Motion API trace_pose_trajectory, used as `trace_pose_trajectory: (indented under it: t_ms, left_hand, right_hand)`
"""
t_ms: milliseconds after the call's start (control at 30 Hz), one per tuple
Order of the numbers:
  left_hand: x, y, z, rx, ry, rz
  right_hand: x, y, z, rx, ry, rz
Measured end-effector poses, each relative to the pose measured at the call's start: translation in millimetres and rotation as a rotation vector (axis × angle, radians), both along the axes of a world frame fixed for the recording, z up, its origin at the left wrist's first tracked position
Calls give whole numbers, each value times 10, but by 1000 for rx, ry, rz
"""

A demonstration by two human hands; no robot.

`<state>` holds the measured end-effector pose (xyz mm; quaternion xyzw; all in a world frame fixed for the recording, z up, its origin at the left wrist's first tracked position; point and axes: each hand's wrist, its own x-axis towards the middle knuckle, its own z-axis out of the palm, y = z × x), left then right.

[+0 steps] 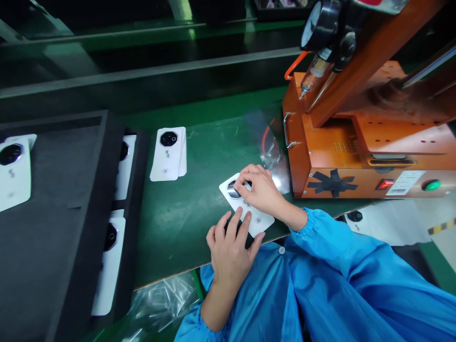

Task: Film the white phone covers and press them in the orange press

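Note:
On the green table just in front of me lies a white phone back cover (261, 220), turned at a slant, with a dark round camera piece (233, 190) near its upper left end. Thumb and fingers of my right hand (262, 190) are pinched together at the edge of that piece; whatever they hold is too small or hidden to name. My left hand (231, 247) has its fingers spread, the tips resting on the cover's lower left edge. Further left, a small stack of similar back covers (169, 159) lies flat.
An orange press machine (301, 142) with a pressure gauge (311, 26) stands at the right. Black foam trays (50, 237) holding more covers are at the left. Clear plastic film (276, 166) lies beside the machine. More covers (388, 221) sit at my right.

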<state>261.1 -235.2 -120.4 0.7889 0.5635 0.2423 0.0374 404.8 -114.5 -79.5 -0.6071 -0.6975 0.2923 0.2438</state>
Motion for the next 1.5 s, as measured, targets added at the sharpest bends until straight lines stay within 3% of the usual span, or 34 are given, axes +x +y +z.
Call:
trace_pose_trajectory:
  t_ms: [867, 1300, 1500]
  left_hand:
    - [11, 15, 1, 28, 3, -6]
    - [-17, -2, -2, 12, 38, -29]
    - [-10, -5, -9, -2, 28, -34]
  right_hand:
    - [32, 74, -102, 76, -55, -20]
    - [23, -3, -136, 204, -145, -7]
    - [55, -147, 24, 303, -242, -3]
